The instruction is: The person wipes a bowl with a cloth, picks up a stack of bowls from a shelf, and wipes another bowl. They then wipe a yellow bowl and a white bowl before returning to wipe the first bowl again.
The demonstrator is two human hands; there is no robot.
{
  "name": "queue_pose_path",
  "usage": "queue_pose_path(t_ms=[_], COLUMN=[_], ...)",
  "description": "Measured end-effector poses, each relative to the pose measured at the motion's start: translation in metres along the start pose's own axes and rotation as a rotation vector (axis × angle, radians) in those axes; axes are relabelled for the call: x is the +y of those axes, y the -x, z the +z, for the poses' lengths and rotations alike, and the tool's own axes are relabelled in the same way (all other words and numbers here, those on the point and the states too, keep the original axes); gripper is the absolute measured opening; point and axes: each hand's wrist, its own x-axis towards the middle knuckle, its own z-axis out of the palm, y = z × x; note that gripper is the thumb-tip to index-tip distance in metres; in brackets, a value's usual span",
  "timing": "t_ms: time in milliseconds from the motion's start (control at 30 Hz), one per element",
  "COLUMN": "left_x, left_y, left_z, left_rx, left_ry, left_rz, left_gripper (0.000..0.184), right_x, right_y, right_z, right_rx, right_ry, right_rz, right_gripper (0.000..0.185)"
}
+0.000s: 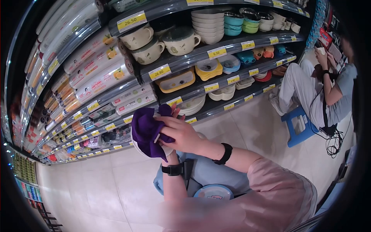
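A dark purple cloth [145, 129] lies bunched over a white dish [136, 144], of which only the rim and part of the side show. My right hand [181, 133] presses the cloth against the dish, its fingers closed on the folds. From below, my left hand [171, 155] supports the dish; most of that hand is hidden behind the dish and cloth. Both hands are in front of the lower shelves. On my lap rests a round blue-rimmed plate [214, 192] with a pink figure, partly covered by my shirt.
Shelves ahead hold lidded mugs [179, 40], stacked white bowls [208, 27], a yellow tray [176, 81] and wrapped rolls [102, 79]. On the right, another person [305, 89] sits near a blue stool [297, 125], with black cables [335, 142] hanging beside it. Pale floor tiles [96, 185] spread below.
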Motion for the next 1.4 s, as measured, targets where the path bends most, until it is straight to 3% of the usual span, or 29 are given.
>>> queue_pose_path(t_ms=[300, 400, 467, 600, 667, 700, 733, 800, 833, 867, 933, 967, 1067, 1133, 1167, 1233, 1300, 1400], left_x=[-0.006, -0.011, -0.015, -0.013, -0.011, -0.01, -0.009, 0.001, 0.008, 0.013, 0.016, 0.015, 0.011, 0.004, 0.006, 0.004, 0.013, 0.007], left_y=[0.006, 0.011, 0.013, 0.005, -0.006, -0.012, -0.021, -0.032, -0.032, -0.029, -0.027, -0.027, -0.029, -0.035, -0.032, -0.032, -0.029, -0.035], left_z=[-0.021, -0.03, -0.033, -0.029, -0.027, -0.026, -0.024, -0.005, 0.013, 0.017, 0.031, 0.028, 0.012, 0.007, 0.016, 0.025, 0.033, 0.007], left_rx=[0.006, 0.002, 0.007, 0.023, 0.036, 0.048, 0.093, 0.271, 0.495, 0.55, 0.649, 0.65, 0.572, 0.498, 0.434, 0.368, 0.32, 0.418], left_ry=[0.161, 0.203, 0.223, 0.219, 0.192, 0.164, 0.103, -0.124, -0.376, -0.48, -0.578, -0.576, -0.736, -0.943, -1.037, -0.94, -0.731, -0.718], left_rz=[-0.013, -0.034, -0.054, -0.029, 0.007, 0.027, 0.068, 0.172, 0.196, 0.269, 0.441, 0.44, 0.458, 0.456, 0.331, 0.244, 0.065, 0.057], left_gripper=[0.027, 0.027, 0.027, 0.026, 0.026, 0.026, 0.026, 0.025, 0.019, 0.014, 0.014, 0.014, 0.017, 0.019, 0.021, 0.027, 0.047, 0.039], right_x=[0.021, 0.036, 0.039, 0.04, 0.038, 0.036, 0.036, 0.036, 0.039, 0.042, 0.045, 0.045, 0.044, 0.068, 0.08, 0.091, 0.121, 0.158], right_y=[-0.003, -0.001, 0.007, 0.017, 0.021, 0.025, 0.029, 0.037, 0.043, 0.045, 0.048, 0.048, 0.045, 0.063, 0.071, 0.081, 0.1, 0.119], right_z=[-0.01, -0.013, -0.015, -0.015, -0.01, -0.01, -0.009, -0.008, -0.008, -0.015, -0.022, -0.025, -0.03, -0.022, -0.022, -0.03, -0.053, -0.107], right_rx=[0.069, 0.088, -0.012, -0.235, -0.192, -0.287, -0.276, -0.208, -0.225, -0.217, -0.432, -0.433, -0.354, -0.253, -0.178, 0.05, 0.092, 0.126], right_ry=[0.102, 0.263, 0.233, 0.37, 0.098, -0.109, -0.104, -0.577, -0.586, -0.568, -0.791, -0.789, -0.322, -0.41, -0.495, -0.658, -0.542, -0.377], right_rz=[0.24, 0.373, 0.446, 0.331, 0.228, 0.319, 0.32, 0.359, 0.373, 0.377, 0.651, 0.652, 0.92, 0.95, 1.005, 1.105, 1.148, 1.101], right_gripper=[0.033, 0.038, 0.045, 0.06, 0.067, 0.071, 0.071, 0.07, 0.068, 0.068, 0.064, 0.064, 0.041, 0.036, 0.035, 0.031, 0.027, 0.033])
